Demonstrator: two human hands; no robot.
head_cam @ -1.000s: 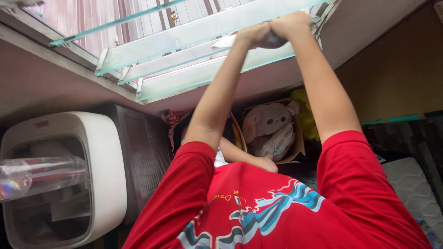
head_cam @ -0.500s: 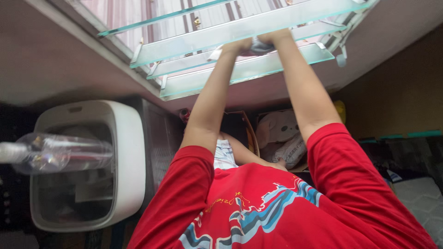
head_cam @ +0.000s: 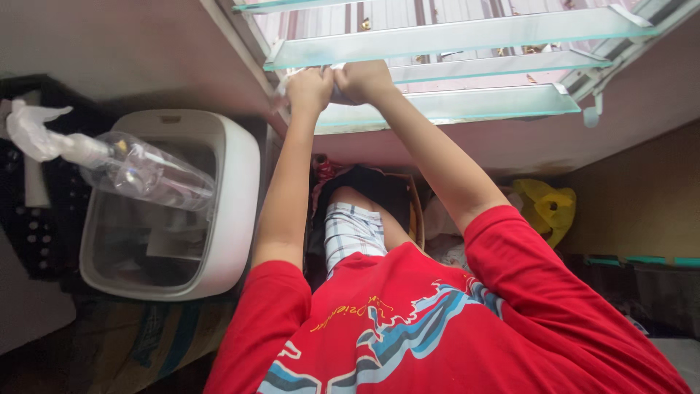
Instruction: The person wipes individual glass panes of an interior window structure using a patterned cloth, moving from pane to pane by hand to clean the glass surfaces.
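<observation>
Both my arms reach up to a window of glass louvre slats (head_cam: 467,35). My left hand (head_cam: 310,89) and my right hand (head_cam: 362,79) are side by side at the left end of a lower slat (head_cam: 452,106). Both are closed around a pale cloth (head_cam: 337,69) pressed against the glass. Only small bits of the cloth show between and beside the fingers. My red shirt (head_cam: 408,321) fills the bottom of the view, and a bare knee in checked shorts (head_cam: 354,226) shows between my arms.
A clear spray bottle (head_cam: 146,171) with a white nozzle lies across a white rounded bin (head_cam: 233,197) at the left. A black crate (head_cam: 44,219) stands further left. A cardboard box (head_cam: 417,211) and a yellow bag (head_cam: 547,208) sit under the sill.
Both hands have slid left along the slats with the cloth, from the right part of the window to its left end. The view has swung with them.
</observation>
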